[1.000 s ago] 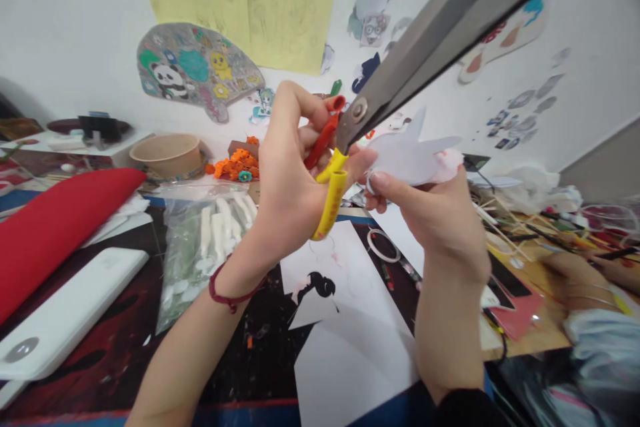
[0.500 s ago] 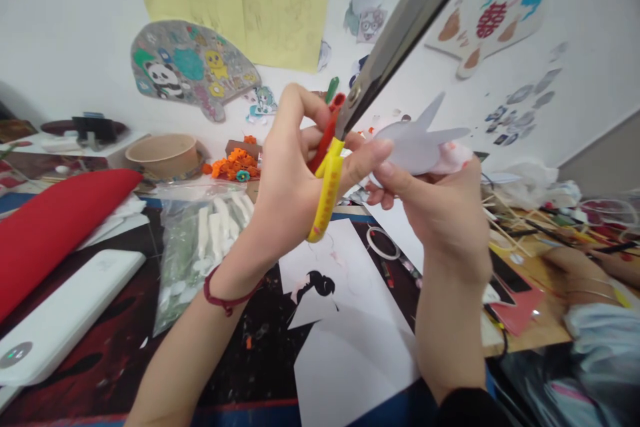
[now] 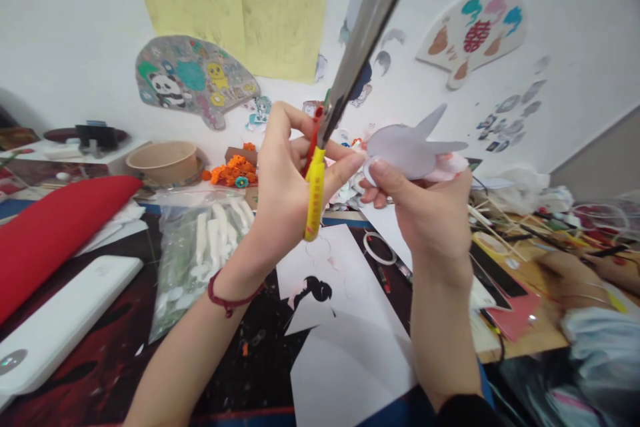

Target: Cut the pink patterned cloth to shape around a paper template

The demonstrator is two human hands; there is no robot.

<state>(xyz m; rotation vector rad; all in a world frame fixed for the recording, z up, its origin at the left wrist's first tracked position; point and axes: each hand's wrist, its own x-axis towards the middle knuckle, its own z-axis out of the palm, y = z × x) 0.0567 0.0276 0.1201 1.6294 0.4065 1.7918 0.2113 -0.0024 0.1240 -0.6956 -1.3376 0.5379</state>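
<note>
My left hand (image 3: 287, 187) is closed on a pair of scissors (image 3: 316, 193) with yellow and red handles. The blades look shut and point up and to the right; their tips run out of view. In my right hand (image 3: 433, 213) is a white paper cutout (image 3: 403, 150), rounded with two long points and some pink at its right end. Thumb and fingers pinch its lower left edge. The left thumb and fingertip meet just left of the cutout; whether they touch it I cannot tell. Below the hands lie white sheets (image 3: 350, 373) with a black-haired paper figure (image 3: 317, 289).
On the left are a white box-shaped device (image 3: 70, 323), a red cushion-like object (image 3: 55, 240) and a plastic bag of white pieces (image 3: 200, 260). Orange flowers (image 3: 235, 172) and a round tub (image 3: 165, 163) stand behind. A white ring (image 3: 380, 249) lies mid-table. Another person's arm (image 3: 575, 280) rests at right.
The left fingertips have drawn slightly away from the cutout, leftward. The scissors have shifted left and stand a little steeper. My right hand still holds the cutout; the whole view has shifted slightly.
</note>
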